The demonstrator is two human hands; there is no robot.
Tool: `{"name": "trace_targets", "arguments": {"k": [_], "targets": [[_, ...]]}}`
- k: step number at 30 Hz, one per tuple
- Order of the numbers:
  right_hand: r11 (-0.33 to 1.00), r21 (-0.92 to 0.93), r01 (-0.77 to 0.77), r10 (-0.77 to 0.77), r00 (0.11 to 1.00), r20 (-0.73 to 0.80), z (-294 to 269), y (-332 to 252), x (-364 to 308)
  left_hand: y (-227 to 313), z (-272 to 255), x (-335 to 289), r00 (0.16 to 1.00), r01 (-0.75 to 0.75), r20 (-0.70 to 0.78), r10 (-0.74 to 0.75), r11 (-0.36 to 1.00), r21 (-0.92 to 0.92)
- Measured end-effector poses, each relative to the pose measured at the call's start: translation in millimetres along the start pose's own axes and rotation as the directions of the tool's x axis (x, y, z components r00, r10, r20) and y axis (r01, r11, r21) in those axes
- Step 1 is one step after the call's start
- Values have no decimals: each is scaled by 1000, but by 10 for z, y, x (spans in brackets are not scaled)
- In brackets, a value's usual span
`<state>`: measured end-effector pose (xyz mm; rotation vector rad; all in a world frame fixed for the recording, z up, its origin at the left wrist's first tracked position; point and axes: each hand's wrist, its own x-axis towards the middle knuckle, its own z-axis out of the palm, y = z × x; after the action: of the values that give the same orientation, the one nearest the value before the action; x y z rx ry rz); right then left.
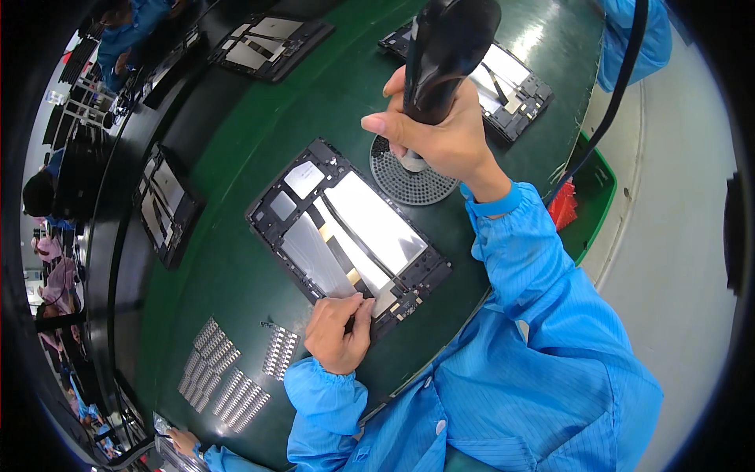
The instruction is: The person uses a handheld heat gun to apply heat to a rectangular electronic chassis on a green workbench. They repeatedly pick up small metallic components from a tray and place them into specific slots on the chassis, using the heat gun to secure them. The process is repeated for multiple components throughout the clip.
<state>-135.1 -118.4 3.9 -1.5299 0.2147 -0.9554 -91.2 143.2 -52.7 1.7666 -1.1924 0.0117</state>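
My right hand (444,138) is wrapped round a black electric screwdriver (452,55), held upright. Its lower end stands over a round grey perforated screw tray (417,179); whether the tip touches is hidden. Before me on the green table lies an opened tablet (350,232), its silver battery packs and dark flat cables bare. My left hand (338,334) rests at the tablet's near left edge, thumb and fingers pinched together beside the small circuit board. What that pinch holds, if anything, cannot be made out.
Small metal parts (211,358) lie in rows at the near left. Other opened tablets lie at the left (163,206), far left (271,46) and far right (511,86). A green bin (598,197) with red pieces and a black cable (621,94) are right. Another person's hand (185,442) shows lower left.
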Motion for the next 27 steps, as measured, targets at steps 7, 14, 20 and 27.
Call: {"name": "trace_targets", "arguments": {"k": [7,14,20,27], "targets": [[996,76,-39,42,998,-37,7,20,-9,32,-45,27,999,40,-18,-41,996,-83],[1000,12,-16,17,999,-30,-9,74,-2,33,-364,-70,967,203,-137,-214,975,-91],[1000,-6,9,-10,995,-102,82,-58,-90,-106,-715,-122,761,563,-194,-618,779,-275],[943,231,238,-251,968,28,424,-300,-146,-245,-724,118,736,639,10,-677,690,-340]]}}
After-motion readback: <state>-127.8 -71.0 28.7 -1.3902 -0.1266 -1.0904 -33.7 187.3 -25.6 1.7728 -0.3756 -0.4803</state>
